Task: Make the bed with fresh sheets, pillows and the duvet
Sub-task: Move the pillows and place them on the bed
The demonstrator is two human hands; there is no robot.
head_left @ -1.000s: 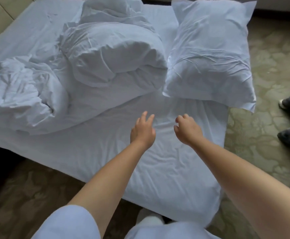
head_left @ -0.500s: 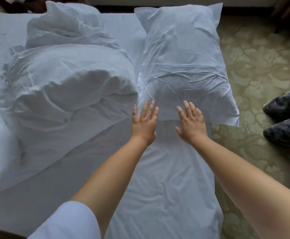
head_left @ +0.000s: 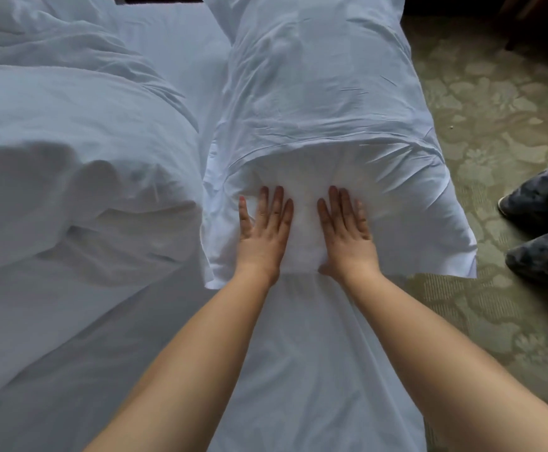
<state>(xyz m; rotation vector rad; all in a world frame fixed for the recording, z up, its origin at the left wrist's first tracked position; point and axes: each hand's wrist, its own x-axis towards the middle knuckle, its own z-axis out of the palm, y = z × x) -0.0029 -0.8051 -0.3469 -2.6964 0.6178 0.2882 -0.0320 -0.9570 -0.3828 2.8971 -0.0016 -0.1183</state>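
Note:
A white pillow (head_left: pixel 324 102) lies lengthwise on the right side of the bed, its near end facing me. My left hand (head_left: pixel 264 228) and my right hand (head_left: pixel 344 230) lie flat, side by side, with straight fingers pressing on that near end. A bundled white duvet (head_left: pixel 70 151) is heaped on the left half of the bed. The white bottom sheet (head_left: pixel 298 370) covers the mattress under my forearms.
Patterned green carpet (head_left: pixel 494 125) runs along the bed's right side. Two dark slippers or shoes (head_left: pixel 546 230) stand on it at the right edge. The pillow's near right corner overhangs the mattress edge.
Both hands moved forward from above the sheet and spread flat onto the pillow's near end. The view came closer to the pillow.

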